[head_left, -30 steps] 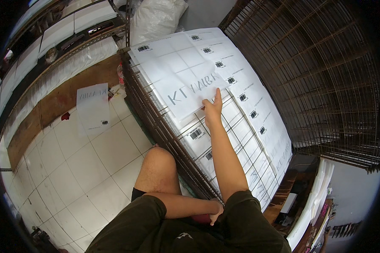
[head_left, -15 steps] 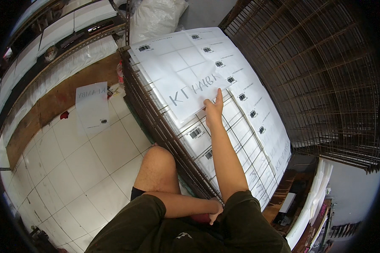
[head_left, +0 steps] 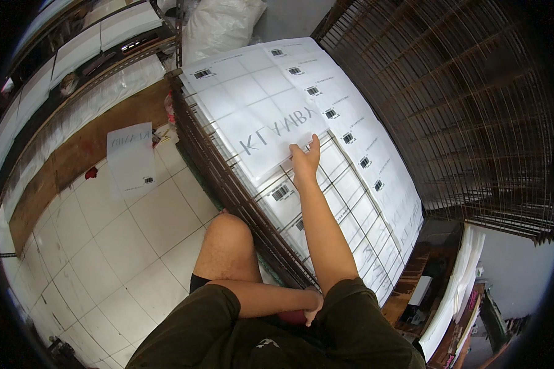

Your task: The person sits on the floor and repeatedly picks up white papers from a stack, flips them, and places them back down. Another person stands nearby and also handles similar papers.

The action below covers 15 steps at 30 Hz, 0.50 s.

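Observation:
My right hand (head_left: 305,161) is at the near edge of a translucent white printed bag or sheet (head_left: 261,132), with thumb and forefinger apart. Large grey lettering runs along that edge, which lies over a wire-mesh rack (head_left: 332,161). A row of similar pieces with barcodes (head_left: 349,138) covers the far side of the rack. More printed pieces show through the mesh beneath. Close to my body, my left hand (head_left: 313,306) hangs bent at the wrist by the rack's near edge; its fingers are mostly hidden.
Many rusty wire racks (head_left: 449,111) stand raised at the right. Shelves with white stacks (head_left: 80,46) line the left, and a stuffed plastic bag (head_left: 221,27) sits behind. One printed piece (head_left: 129,154) lies on the tiled floor (head_left: 166,212) beside my knee (head_left: 228,246).
The near edge of the printed piece, buckled before, now lies flatter, and its lettering reads straighter. My right hand stays beside that edge. The view has shifted slightly; my left hand keeps its place.

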Each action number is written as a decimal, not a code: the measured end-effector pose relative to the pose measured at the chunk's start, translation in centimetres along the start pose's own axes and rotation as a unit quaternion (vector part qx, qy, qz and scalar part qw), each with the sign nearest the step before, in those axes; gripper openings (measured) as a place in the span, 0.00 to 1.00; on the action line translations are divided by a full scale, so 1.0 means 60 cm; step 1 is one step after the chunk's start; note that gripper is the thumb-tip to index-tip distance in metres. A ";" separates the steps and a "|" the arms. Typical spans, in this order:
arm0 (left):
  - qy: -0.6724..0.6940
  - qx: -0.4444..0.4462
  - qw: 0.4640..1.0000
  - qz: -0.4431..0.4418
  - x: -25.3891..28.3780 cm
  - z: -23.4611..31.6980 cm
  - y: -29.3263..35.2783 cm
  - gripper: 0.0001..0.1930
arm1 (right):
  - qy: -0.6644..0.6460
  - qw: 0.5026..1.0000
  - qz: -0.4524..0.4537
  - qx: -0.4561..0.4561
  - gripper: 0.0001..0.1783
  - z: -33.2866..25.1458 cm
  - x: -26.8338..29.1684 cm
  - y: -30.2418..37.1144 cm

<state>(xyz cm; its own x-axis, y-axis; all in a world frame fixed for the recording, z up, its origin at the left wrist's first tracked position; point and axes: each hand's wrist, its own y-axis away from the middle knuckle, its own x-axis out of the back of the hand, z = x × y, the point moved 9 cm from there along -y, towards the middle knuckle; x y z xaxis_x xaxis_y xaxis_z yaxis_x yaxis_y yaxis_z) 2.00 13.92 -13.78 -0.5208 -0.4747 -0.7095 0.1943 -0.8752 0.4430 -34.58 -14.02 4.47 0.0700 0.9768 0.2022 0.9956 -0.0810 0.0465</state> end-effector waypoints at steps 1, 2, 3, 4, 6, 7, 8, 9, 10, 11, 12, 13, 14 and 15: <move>0.029 0.022 0.999 0.000 0.001 -0.016 -0.005 0.17 | 0.011 1.000 0.017 0.007 0.41 -0.002 0.006 0.001; -0.100 -0.053 0.993 -0.022 -0.002 -0.014 -0.025 0.19 | 0.020 1.000 0.015 0.002 0.40 -0.008 0.006 0.012; -0.222 -0.134 0.966 -0.023 -0.003 -0.011 -0.043 0.22 | 0.029 1.000 0.010 -0.002 0.40 -0.020 0.006 0.032; -0.351 -0.157 0.923 -0.018 -0.008 0.020 -0.012 0.26 | 0.036 0.999 -0.001 -0.007 0.39 -0.024 0.005 0.052; -0.634 -0.136 0.761 -0.020 -0.033 0.084 0.096 0.35 | 0.092 0.995 -0.011 0.049 0.38 -0.039 0.035 0.096; -0.704 -0.118 0.699 -0.031 -0.047 0.100 0.133 0.39 | 0.121 0.989 -0.013 0.078 0.37 -0.045 0.056 0.122; -0.746 -0.100 0.656 -0.048 -0.062 0.112 0.162 0.44 | 0.079 0.993 -0.029 0.077 0.36 -0.035 0.083 0.143; -0.744 -0.067 0.661 -0.077 -0.066 0.118 0.176 0.43 | 0.038 0.996 -0.041 0.075 0.35 -0.026 0.121 0.165; -0.739 -0.032 0.666 -0.100 -0.066 0.126 0.191 0.43 | 0.009 0.998 -0.050 0.041 0.34 -0.019 0.160 0.193; -0.736 0.006 0.664 -0.129 -0.072 0.116 0.199 0.43 | -0.024 0.998 -0.053 0.009 0.33 -0.015 0.204 0.223; -0.741 -0.006 0.664 -0.105 -0.070 0.116 0.192 0.42 | 0.004 0.999 -0.045 0.030 0.33 -0.017 0.260 0.247; -0.751 -0.020 0.653 -0.091 -0.061 0.109 0.182 0.40 | 0.002 0.997 -0.025 0.071 0.33 -0.023 0.329 0.265; -0.763 -0.035 0.640 -0.081 -0.059 0.105 0.181 0.39 | 0.003 0.994 0.001 0.113 0.34 -0.034 0.400 0.290; -0.758 -0.004 0.647 -0.080 -0.060 0.113 0.198 0.38 | 0.018 0.987 0.062 0.147 0.33 -0.065 0.479 0.318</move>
<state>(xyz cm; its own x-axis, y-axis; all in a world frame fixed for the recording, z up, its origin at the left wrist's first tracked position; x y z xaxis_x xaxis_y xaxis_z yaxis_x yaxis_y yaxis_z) 0.53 5.87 -2.27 -0.7501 0.2547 0.6103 0.0374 -0.9050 0.4237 -13.79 11.76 14.99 0.1959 0.9549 0.2233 0.9549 -0.1339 -0.2650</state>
